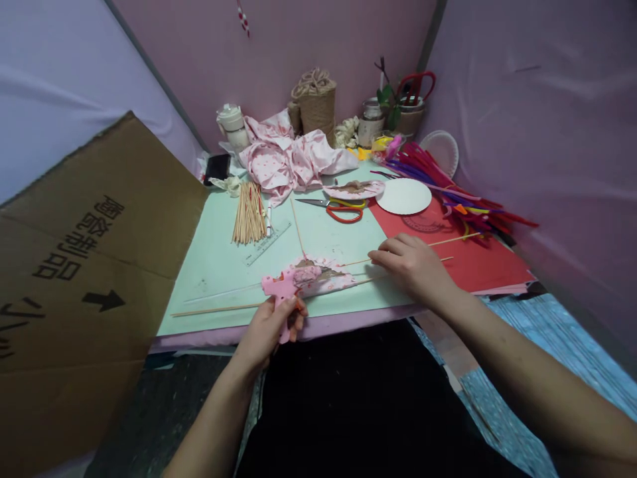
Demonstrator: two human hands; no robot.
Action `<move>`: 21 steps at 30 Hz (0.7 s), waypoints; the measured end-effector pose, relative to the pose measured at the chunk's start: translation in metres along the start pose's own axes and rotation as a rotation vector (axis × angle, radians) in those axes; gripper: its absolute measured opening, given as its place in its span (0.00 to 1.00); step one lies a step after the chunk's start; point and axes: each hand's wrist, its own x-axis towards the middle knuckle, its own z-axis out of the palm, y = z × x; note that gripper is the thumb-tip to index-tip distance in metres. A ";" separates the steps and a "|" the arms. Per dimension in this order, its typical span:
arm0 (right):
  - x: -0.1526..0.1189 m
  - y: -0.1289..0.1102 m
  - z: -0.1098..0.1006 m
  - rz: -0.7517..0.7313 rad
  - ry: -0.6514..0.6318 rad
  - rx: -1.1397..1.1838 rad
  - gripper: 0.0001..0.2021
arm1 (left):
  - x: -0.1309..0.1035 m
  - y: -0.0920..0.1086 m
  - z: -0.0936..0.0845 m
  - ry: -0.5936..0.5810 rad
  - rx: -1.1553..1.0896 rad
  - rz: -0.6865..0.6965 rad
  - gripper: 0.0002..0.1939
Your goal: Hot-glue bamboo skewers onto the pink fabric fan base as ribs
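My left hand (273, 325) is wrapped round the handle of a pink hot glue gun (279, 287), whose nozzle points right over a pink patterned fabric piece (343, 281) with a brown middle. A long thin wooden stick (454, 239) runs under my right hand (411, 267), which pinches it, fingertips lowered near the fabric piece. A second stick (371, 279) crosses the fabric piece just below. Another wooden stick (219, 309) lies along the table's front edge, left of the glue gun. One more thin stick (297, 226) slants back from the fabric piece.
Scissors (343, 211), a clear ruler (269, 243) and a bundle of sticks (249, 216) lie on the pale green table (199, 279). A white disc (404, 196) rests partly on red paper (462, 265). Crumpled pink cloth (293, 162) sits behind. A cardboard flap (94, 265) stands left.
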 end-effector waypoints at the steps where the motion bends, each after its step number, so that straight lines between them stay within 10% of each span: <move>1: -0.004 0.001 -0.002 0.004 -0.009 -0.003 0.08 | 0.001 0.001 0.000 -0.012 0.024 -0.006 0.21; 21: -0.029 -0.005 -0.004 0.077 0.011 0.000 0.07 | 0.014 0.026 -0.002 -0.100 0.461 -0.012 0.22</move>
